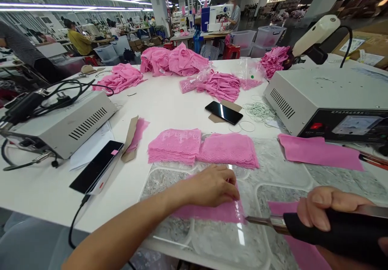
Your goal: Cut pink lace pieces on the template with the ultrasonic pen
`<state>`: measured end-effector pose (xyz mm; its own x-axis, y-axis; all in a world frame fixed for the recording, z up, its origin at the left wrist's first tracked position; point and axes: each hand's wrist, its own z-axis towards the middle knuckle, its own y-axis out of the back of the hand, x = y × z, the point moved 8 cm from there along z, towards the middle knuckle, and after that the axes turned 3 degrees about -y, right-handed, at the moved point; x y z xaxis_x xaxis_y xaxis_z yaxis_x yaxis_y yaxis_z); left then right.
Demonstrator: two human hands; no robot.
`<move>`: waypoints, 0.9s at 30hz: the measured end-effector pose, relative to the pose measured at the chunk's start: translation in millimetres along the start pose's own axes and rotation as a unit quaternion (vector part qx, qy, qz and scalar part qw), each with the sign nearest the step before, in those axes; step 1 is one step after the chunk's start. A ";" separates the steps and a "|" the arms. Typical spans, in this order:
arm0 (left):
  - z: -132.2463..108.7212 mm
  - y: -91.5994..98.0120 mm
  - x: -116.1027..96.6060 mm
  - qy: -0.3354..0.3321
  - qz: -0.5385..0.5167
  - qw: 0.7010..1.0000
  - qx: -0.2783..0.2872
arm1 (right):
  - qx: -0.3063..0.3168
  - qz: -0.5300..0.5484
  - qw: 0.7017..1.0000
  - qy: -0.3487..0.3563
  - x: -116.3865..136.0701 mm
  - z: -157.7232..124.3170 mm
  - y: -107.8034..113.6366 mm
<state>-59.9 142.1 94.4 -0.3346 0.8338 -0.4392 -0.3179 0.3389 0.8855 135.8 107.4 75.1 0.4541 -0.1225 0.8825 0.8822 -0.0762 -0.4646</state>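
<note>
Our left hand (214, 186) rests, fingers curled, on a flat rectangular pink fabric piece (206, 213) lying on a glossy grey marbled mat (221, 245); we cannot tell whether it pinches the cloth. Our right hand (327, 205) clasps a black-handled tool with a slim metal tip (342, 231), pointed at the fabric's near right corner.

- Fabric pc (209, 213): pink.
- Lace stacks (174, 146): pink, lacy patt.
- Mat (224, 243): gry/wht marbled patt., pale rounded outlines.
- Tool handle (342, 229): blk; tip (257, 220): dk gry.
- Tabletop (169, 104): wht.
- Control boxes (321, 90): lt gry; one w/ blk front panel (326, 118), red switch (317, 125).
- Cord bundle (259, 111): pale grn.
- Phone (216, 109): blk, wht light streak.
</note>
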 end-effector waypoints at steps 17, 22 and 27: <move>1.0 2.2 1.6 0.021 -0.052 0.998 -0.002 | 0.043 -0.030 0.999 0.000 -8.2 -8.0 0.0; 5.4 1.6 0.3 0.033 -0.057 0.998 -0.004 | 0.039 -0.029 0.999 -0.007 -10.8 -8.1 4.9; 6.7 -1.6 0.8 0.042 -0.058 0.997 -0.003 | 0.032 -0.023 0.999 -0.009 -9.9 -7.5 3.0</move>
<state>-53.7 145.1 93.6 -0.3694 0.7495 -0.5494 -0.3630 0.4279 0.8277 133.0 100.9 64.4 0.4148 -0.1018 0.9042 0.9080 -0.0186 -0.4186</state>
